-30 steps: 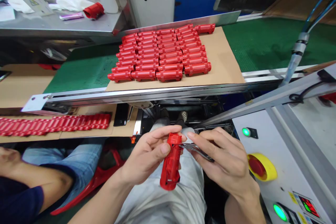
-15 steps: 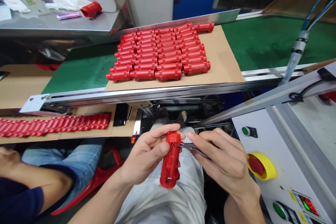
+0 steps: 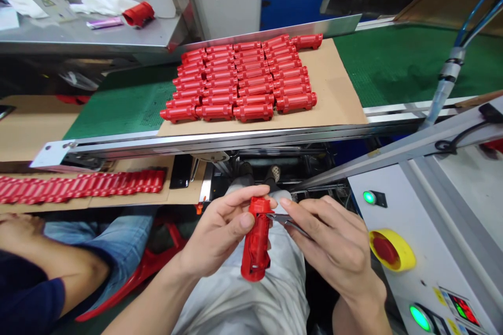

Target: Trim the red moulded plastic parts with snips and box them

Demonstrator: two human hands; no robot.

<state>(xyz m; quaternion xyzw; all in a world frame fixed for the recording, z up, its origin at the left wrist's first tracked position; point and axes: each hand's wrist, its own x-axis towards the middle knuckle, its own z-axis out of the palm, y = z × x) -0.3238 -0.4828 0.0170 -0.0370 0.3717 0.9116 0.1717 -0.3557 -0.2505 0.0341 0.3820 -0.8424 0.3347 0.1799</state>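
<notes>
Over my lap, my left hand (image 3: 223,230) grips a red cylindrical plastic housing (image 3: 256,243), its thumb and fingers round the upper part. The housing stands nearly upright, its recessed side facing me. My right hand (image 3: 334,243) is closed on a slim grey metal tool with a pointed end, perhaps a blade or tweezers (image 3: 288,220). The tool's tip touches the edge of the housing near its top. Several similar red housings (image 3: 255,111) lie in rows on a cardboard sheet (image 3: 334,84) ahead of me.
The cardboard rests on a green conveyor (image 3: 393,63) with a metal rail (image 3: 236,138). On the right stands a control panel with a yellow-ringed red button (image 3: 389,248). A co-worker's arm (image 3: 58,267) is at left, below a row of red parts (image 3: 90,184) and a phone (image 3: 181,171).
My hands, the housing and the tool stay almost in place. Two green buttons on the control panel have lit up. The co-worker's hand at left has moved slightly inward.
</notes>
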